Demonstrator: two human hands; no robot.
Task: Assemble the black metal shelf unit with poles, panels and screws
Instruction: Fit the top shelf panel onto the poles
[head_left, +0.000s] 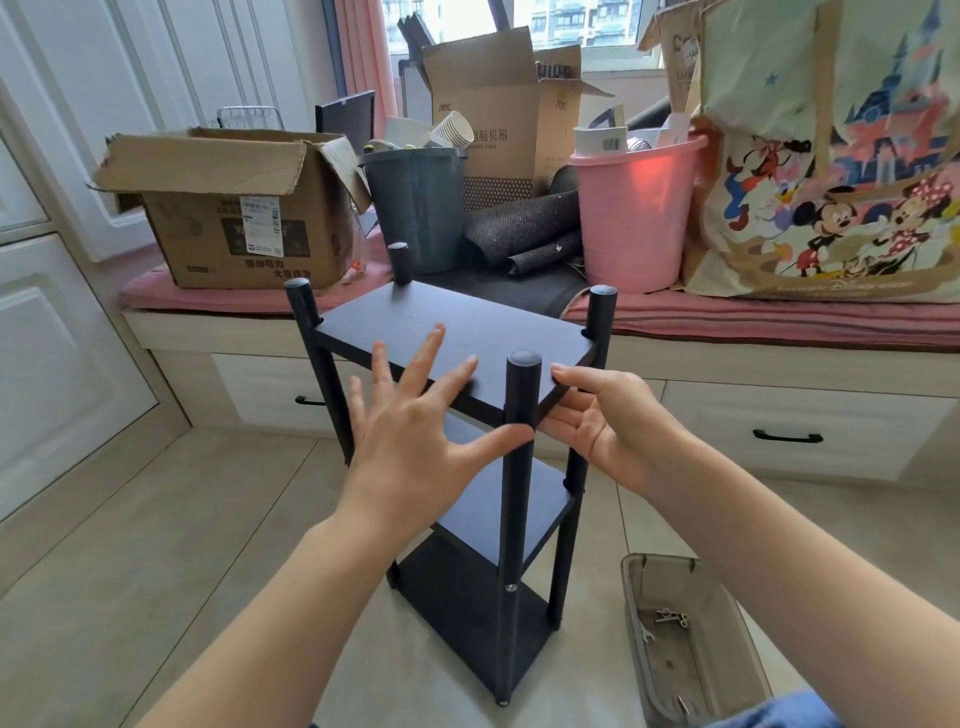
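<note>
A single wide-angle camera, worn on the person's head, looks forward and down from above the standing black shelf unit (467, 447). It sits close: the top panel (457, 338) fills the middle of the frame, and both forearms enter from the bottom edge, with the left hand (410, 441) and right hand (608, 421) just before the lens. The view faces a window seat (727, 322) across the tiled floor (156, 545), and straight lines bow toward the edges. With only this one view, no part of the scene is shared with another.
</note>
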